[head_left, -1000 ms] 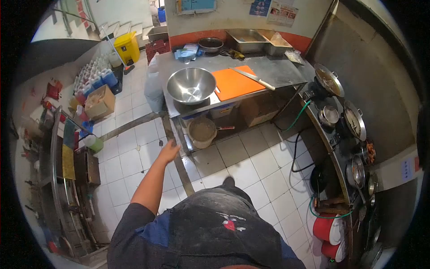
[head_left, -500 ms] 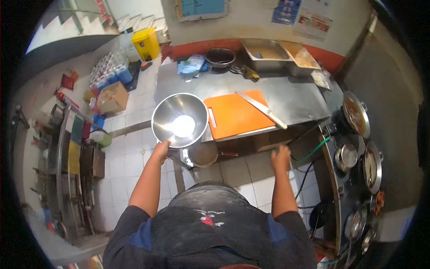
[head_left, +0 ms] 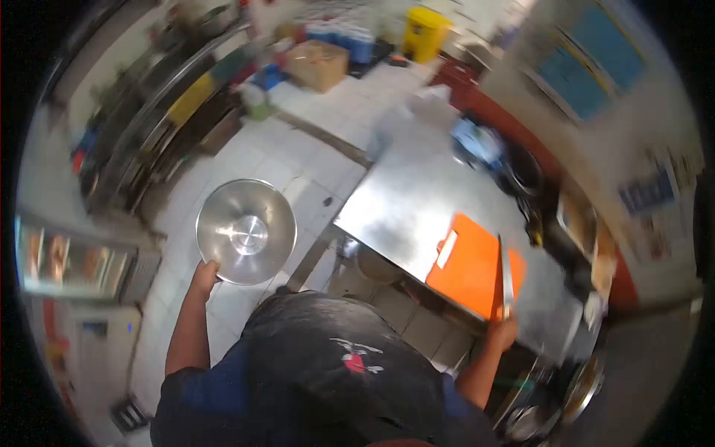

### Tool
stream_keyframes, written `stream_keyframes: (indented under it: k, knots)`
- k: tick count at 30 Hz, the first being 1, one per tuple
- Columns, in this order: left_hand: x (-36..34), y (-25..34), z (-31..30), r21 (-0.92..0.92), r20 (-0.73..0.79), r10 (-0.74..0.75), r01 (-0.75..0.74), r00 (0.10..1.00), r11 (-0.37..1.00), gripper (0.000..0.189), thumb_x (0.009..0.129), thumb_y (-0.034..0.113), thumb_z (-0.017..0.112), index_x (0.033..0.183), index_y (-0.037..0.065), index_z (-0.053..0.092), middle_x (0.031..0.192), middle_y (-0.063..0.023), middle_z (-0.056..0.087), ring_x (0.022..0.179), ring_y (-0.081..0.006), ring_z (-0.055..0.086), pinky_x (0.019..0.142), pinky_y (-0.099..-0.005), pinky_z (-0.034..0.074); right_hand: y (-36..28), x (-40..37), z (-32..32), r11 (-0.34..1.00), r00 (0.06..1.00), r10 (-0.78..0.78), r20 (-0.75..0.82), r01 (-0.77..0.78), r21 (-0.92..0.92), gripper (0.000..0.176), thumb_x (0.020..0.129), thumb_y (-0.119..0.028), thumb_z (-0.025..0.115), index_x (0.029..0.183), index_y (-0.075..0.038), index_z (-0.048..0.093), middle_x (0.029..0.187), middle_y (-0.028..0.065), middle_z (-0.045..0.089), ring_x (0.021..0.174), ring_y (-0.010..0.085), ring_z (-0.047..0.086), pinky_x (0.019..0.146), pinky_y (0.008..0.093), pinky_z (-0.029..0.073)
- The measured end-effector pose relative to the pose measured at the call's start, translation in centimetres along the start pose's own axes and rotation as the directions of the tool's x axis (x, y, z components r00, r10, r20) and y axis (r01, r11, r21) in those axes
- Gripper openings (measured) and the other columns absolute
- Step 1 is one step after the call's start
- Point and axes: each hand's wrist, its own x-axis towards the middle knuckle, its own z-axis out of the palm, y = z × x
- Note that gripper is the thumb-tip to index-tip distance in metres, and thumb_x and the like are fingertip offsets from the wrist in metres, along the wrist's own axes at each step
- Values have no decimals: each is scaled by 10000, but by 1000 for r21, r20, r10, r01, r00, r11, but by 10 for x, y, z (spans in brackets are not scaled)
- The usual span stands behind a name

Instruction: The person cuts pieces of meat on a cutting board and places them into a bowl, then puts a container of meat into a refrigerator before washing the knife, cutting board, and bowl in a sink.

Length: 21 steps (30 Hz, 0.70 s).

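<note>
My left hand [head_left: 207, 276] grips the near rim of a shiny metal mixing bowl [head_left: 247, 231], which is held over the tiled floor, its inside facing up. An orange cutting board [head_left: 473, 267] lies on the steel table [head_left: 406, 197], close to the front edge. Across the board's right part lies a knife [head_left: 507, 277], its handle pointing toward me. My right hand [head_left: 503, 333] is right at the handle's end, past the board's near corner. Its fingers are blurred, so a hold on the handle cannot be confirmed.
A dark bowl [head_left: 521, 173] and metal trays [head_left: 577, 222] stand along the wall. Pans [head_left: 583, 390] sit on the stove at lower right. A shelving rack [head_left: 171, 82] runs along the left. Farther back are a cardboard box [head_left: 316, 65] and a yellow bin [head_left: 426, 35].
The view has swung left, so the table appears turned and farther right. The bowl has moved from beside the board out over the floor. My right hand has come up to the knife's handle.
</note>
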Motion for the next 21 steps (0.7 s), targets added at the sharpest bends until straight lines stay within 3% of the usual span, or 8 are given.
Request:
stream_keyframes:
  k: [2, 3, 4, 9, 11, 15, 20, 21]
  knots:
    - [-10, -43, -41, -51, -142, -76, 69, 987, 996, 533, 969, 232, 545, 1426, -41, 575, 1213, -179, 715, 1046, -294, 758, 830, -444, 627, -47, -30, -9, 986, 984, -169, -62, 168, -17, 466, 914, -277, 849, 1197, 32, 645, 1145, 252, 713, 981, 442, 700, 862, 514, 587]
    - [-17, -57, -61, -55, -213, -131, 122, 968, 991, 547, 974, 243, 541, 1444, -38, 559, 1190, -179, 720, 1014, -294, 765, 792, -436, 624, -31, -8, 52, 773, 976, -129, -177, 211, 599, 335, 936, -174, 757, 1108, 67, 602, 1061, 273, 685, 917, 443, 667, 861, 513, 577]
    - [-27, -59, -72, -63, -308, -215, 205, 927, 977, 536, 980, 253, 529, 1435, -28, 568, 1129, -169, 733, 897, -284, 768, 734, -409, 612, -89, -30, 19, 974, 983, -172, -60, 178, 136, 214, 922, -50, 646, 1064, 84, 558, 1004, 271, 636, 894, 431, 639, 840, 511, 558]
    - [40, -123, -157, -220, -472, -224, 132, 853, 967, 586, 998, 231, 504, 1516, -41, 483, 1148, -232, 735, 894, -334, 794, 682, -451, 639, -305, -96, 29, 772, 859, -494, -137, 506, 386, 209, 896, -23, 617, 1063, 93, 571, 982, 326, 641, 904, 559, 607, 852, 594, 485]
    - [80, -120, -186, -329, -530, -230, 53, 816, 943, 599, 1002, 213, 492, 1542, -43, 451, 1183, -259, 728, 926, -361, 802, 716, -476, 667, -403, -145, 13, 678, 699, -710, -83, 711, 186, 217, 852, 46, 583, 1062, 97, 554, 989, 311, 596, 935, 519, 583, 905, 549, 487]
    - [167, -95, -262, -299, -517, -190, 32, 835, 954, 656, 997, 182, 491, 1600, -40, 359, 1315, -342, 670, 1008, -433, 790, 839, -488, 695, -562, -210, 48, 309, 342, -939, -36, 884, 350, 281, 855, -53, 650, 1116, 39, 604, 1028, 299, 641, 979, 539, 625, 865, 583, 494]
    - [216, -9, -323, -243, -580, -134, -14, 803, 970, 665, 989, 191, 499, 1598, -41, 367, 1353, -365, 661, 1099, -440, 773, 807, -492, 668, -683, -265, 126, 437, 317, -880, 354, 832, 341, 281, 859, -118, 764, 1004, 56, 598, 975, 318, 688, 985, 570, 677, 845, 573, 553]
    - [237, -14, -335, -208, -594, -77, -61, 801, 976, 661, 1017, 238, 519, 1609, -17, 372, 1348, -282, 666, 1055, -365, 762, 810, -439, 648, -696, -269, 148, 455, 314, -860, 402, 829, 325, 300, 867, -137, 776, 1010, 54, 594, 966, 317, 692, 977, 565, 692, 830, 571, 562]
